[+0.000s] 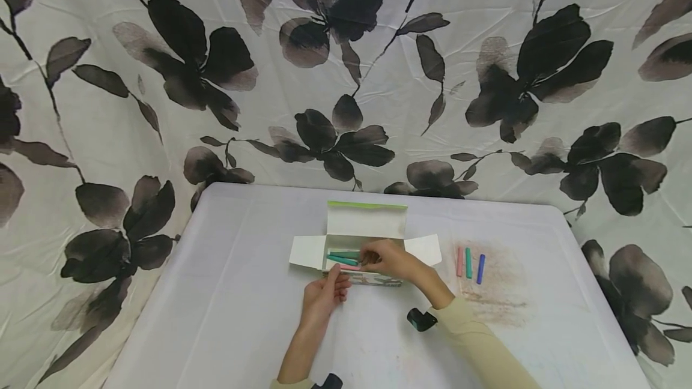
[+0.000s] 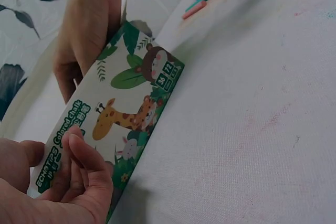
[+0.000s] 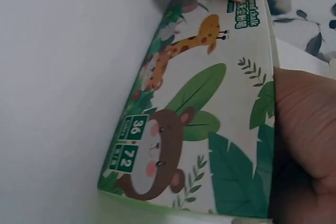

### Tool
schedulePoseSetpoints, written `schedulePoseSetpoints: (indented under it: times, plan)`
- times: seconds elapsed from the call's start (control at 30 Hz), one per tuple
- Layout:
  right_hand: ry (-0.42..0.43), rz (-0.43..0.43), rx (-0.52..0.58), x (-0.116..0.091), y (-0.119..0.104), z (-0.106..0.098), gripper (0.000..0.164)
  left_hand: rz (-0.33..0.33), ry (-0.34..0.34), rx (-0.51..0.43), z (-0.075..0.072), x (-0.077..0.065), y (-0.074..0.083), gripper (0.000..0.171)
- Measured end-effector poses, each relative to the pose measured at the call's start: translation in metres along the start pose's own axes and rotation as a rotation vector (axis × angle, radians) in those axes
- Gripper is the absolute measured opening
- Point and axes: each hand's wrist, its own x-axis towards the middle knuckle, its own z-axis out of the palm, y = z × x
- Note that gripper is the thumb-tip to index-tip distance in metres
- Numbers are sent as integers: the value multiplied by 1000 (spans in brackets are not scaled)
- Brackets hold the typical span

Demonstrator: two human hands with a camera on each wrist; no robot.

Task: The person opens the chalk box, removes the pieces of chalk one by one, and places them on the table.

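An opened chalk box (image 1: 373, 279) with animal pictures on its front stands on the table, its flaps spread. My left hand (image 1: 322, 297) grips the front wall near its left end, thumb over the top edge and curled fingers against the printed face (image 2: 118, 124). Reaching inside, my right hand (image 1: 390, 259) pinches the right end of a pink chalk stick (image 1: 348, 267) lying along the front wall. Green chalk sticks (image 1: 343, 260) lie behind it. In the right wrist view the box wall (image 3: 210, 108) hides the right fingertips.
To the right of the box, a pink chalk (image 1: 460, 262), a green chalk (image 1: 468, 263) and a blue chalk (image 1: 480, 269) lie side by side on the white table (image 1: 243, 293). Brownish chalk smears mark the cloth around them. A floral curtain (image 1: 335, 77) hangs behind.
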Motion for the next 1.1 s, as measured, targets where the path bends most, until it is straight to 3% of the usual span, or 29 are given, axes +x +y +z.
schedulePoseSetpoints:
  times: [0.3,0.7,1.1]
  plan:
    - [-148,113,-53,10,-4,-1,5,3,20,-33,3,0,-3,52]
    - [-103,178,-146,16,-9,3,13,-2,10,-21,2,1,-3,55]
    - [-118,184,-203,17,-17,2,8,16,24,-7,2,1,-3,51]
